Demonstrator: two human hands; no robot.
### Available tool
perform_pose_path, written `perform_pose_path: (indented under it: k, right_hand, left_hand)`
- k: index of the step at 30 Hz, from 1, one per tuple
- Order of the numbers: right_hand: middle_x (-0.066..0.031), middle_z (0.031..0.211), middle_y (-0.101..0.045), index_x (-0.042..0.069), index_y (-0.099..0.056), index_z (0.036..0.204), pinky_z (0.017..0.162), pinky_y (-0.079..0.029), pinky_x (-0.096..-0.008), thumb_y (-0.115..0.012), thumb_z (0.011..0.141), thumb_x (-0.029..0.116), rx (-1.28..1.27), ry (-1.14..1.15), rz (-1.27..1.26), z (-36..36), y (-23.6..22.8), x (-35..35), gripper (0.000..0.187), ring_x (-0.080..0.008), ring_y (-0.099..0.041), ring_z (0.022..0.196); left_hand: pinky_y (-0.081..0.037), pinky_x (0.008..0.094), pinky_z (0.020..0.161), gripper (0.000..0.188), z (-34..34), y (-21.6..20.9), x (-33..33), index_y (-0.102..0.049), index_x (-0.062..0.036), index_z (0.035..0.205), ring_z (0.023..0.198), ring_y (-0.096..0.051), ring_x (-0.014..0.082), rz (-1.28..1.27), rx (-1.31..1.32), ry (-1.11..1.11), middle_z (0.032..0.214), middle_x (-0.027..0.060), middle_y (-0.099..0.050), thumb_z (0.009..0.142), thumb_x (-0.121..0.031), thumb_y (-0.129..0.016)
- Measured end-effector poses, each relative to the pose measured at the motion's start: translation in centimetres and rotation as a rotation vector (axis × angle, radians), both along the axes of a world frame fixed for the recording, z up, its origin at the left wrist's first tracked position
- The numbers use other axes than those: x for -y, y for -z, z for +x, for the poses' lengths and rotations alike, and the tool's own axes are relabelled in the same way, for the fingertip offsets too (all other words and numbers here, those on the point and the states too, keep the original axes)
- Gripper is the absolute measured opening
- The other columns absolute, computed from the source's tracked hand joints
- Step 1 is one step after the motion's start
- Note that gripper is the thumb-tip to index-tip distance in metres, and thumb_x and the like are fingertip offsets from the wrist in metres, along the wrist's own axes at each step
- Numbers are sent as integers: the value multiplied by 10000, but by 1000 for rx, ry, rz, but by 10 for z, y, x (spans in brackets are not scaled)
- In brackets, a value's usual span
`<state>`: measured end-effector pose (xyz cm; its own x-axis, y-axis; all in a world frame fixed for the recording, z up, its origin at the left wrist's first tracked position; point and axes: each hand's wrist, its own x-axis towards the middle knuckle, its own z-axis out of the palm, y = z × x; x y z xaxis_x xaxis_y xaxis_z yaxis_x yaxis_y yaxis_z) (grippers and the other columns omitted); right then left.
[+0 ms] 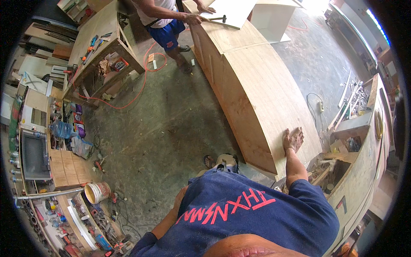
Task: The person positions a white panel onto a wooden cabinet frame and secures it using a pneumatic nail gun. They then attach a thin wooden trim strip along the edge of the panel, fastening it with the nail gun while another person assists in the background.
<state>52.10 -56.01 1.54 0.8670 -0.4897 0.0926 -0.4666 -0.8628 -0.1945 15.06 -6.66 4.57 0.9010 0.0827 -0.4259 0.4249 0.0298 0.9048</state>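
Note:
My right hand lies flat on the near end of a long plywood-topped workbench, fingers spread, with nothing in it. Of my left arm only part of the forearm shows beside my dark blue shirt; the hand itself is hidden behind my body. At the bench's far end another person in blue shorts holds a hammer over a white panel. That person's other hand rests near the panel's edge.
A wooden table with tools stands at the far left. An orange hose loops over the concrete floor. Shelves with a white bucket and power tools line the left. On the right, a wooden bin holds scrap near a cable.

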Motion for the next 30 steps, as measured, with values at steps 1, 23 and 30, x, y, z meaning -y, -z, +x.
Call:
perform_pose_path:
  k: [1,23,30]
  right_hand:
    - [-127,1562,-372,57,-427,1456,1179,-287,-451,-617,916,505,9,-3,-1,0,1,1,726,-333,-356,1423]
    - [-138,1564,-353,33,-401,1470,1196,-260,-448,-588,929,495,-16,0,25,1,-8,-2,736,-315,-312,1444]
    - [-122,1565,-350,40,-414,1460,1183,-280,-442,-589,928,495,-2,2,4,-3,-5,1,722,-310,-329,1432]
  left_hand:
    - [-343,318,1109,460,2,-4,3,-562,-68,1390,1254,-520,188,-81,7,-30,1348,81,-577,1086,-369,-394]
    - [-342,374,1125,565,8,25,-16,-497,-16,1400,1304,-472,287,241,27,139,1379,163,-525,1007,-421,-494]
    - [-332,385,1135,615,3,22,-21,-472,-8,1412,1321,-452,304,245,6,154,1398,177,-499,977,-439,-527]
